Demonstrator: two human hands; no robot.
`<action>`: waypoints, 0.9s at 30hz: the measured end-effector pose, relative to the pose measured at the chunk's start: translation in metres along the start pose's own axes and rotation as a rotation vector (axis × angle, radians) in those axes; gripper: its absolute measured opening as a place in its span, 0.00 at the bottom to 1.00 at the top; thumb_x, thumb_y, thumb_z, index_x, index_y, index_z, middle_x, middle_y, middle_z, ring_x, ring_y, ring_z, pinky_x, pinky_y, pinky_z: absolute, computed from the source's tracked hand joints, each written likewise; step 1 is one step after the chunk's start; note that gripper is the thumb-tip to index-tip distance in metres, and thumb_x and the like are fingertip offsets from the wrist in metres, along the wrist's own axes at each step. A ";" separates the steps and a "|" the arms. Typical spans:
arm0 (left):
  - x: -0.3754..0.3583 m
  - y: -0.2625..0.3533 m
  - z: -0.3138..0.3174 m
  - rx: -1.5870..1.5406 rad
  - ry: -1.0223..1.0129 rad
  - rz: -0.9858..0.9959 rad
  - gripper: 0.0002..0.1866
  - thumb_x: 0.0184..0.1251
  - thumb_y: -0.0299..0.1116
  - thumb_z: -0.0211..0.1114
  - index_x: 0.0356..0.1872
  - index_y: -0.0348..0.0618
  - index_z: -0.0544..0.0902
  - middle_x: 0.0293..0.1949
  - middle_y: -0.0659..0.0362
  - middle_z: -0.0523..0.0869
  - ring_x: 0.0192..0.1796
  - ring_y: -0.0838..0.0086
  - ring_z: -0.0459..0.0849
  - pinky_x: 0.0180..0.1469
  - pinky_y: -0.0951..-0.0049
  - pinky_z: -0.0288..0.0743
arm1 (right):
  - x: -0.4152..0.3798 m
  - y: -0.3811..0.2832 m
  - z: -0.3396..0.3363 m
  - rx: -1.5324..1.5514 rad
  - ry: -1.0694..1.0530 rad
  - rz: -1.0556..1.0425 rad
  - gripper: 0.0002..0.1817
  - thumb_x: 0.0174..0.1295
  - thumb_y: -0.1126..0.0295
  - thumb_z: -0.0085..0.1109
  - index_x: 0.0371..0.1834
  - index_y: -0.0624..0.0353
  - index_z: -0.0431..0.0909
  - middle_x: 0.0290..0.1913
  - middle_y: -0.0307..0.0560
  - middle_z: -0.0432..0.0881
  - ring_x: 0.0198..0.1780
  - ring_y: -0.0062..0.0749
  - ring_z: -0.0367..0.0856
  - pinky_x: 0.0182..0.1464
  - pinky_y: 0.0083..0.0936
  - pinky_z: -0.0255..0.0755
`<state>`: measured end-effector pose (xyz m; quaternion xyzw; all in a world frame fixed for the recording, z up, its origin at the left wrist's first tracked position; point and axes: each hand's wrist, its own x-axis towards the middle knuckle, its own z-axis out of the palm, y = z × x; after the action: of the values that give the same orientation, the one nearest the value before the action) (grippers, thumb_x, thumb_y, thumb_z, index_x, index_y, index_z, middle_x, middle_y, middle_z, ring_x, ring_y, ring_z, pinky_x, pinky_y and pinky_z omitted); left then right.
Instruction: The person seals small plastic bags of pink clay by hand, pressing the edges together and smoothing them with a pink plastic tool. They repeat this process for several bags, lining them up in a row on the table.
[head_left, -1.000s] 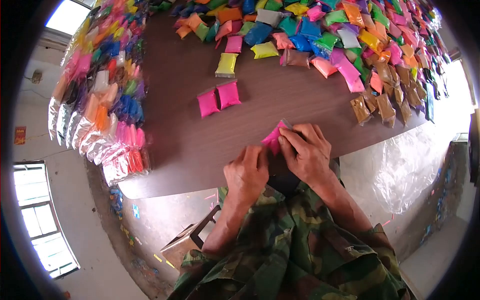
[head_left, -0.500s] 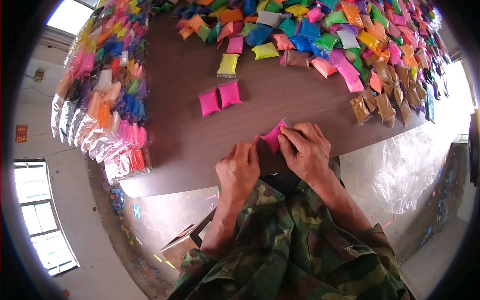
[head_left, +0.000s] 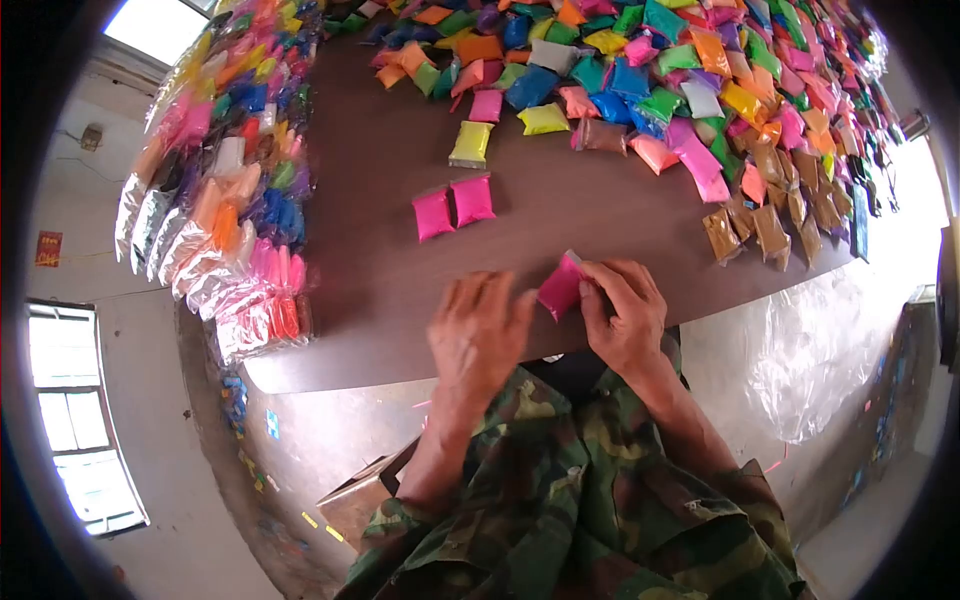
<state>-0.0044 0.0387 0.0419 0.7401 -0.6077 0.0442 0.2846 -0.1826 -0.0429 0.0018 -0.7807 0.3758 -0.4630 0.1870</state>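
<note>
Counted on the brown table (head_left: 400, 290)

Two hands; three pink packets: one (head_left: 560, 287) at 6 o'clock, a pair (head_left: 453, 206) toward 11; one yellow packet (head_left: 470, 144); loose heap at 12 uncountable.

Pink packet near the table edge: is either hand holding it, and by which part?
The right hand pinches the pink packet by its right edge. The left hand lies open beside it.

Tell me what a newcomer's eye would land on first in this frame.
First the heap of bright sachets across the far side of the brown table, with sealed strips of them along its left edge. Near the front edge, the right hand pinches a pink sachet; the left hand lies open beside it.
</note>
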 end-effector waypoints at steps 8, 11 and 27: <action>0.008 0.017 0.015 -0.486 -0.253 -0.236 0.11 0.64 0.29 0.81 0.40 0.37 0.87 0.36 0.55 0.91 0.36 0.67 0.88 0.43 0.67 0.81 | -0.005 0.000 -0.012 0.213 0.030 0.224 0.14 0.69 0.79 0.68 0.57 0.63 0.87 0.49 0.52 0.89 0.42 0.32 0.89 0.45 0.26 0.81; 0.007 0.022 0.007 -0.748 -0.251 -0.440 0.11 0.67 0.29 0.80 0.40 0.35 0.86 0.34 0.58 0.91 0.36 0.76 0.85 0.41 0.71 0.80 | -0.007 0.004 -0.006 0.523 0.113 0.427 0.18 0.73 0.77 0.67 0.64 0.67 0.83 0.52 0.50 0.89 0.43 0.22 0.86 0.45 0.19 0.79; 0.005 0.029 0.039 -0.752 -0.165 -0.184 0.14 0.69 0.26 0.74 0.54 0.37 0.88 0.46 0.45 0.92 0.47 0.48 0.92 0.47 0.59 0.84 | 0.009 0.008 -0.026 0.761 -0.216 0.704 0.11 0.70 0.75 0.73 0.53 0.65 0.88 0.44 0.34 0.89 0.46 0.16 0.83 0.50 0.19 0.79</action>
<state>-0.0410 0.0129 0.0223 0.6364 -0.5336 -0.2670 0.4888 -0.2057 -0.0536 0.0153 -0.5274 0.3994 -0.3927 0.6389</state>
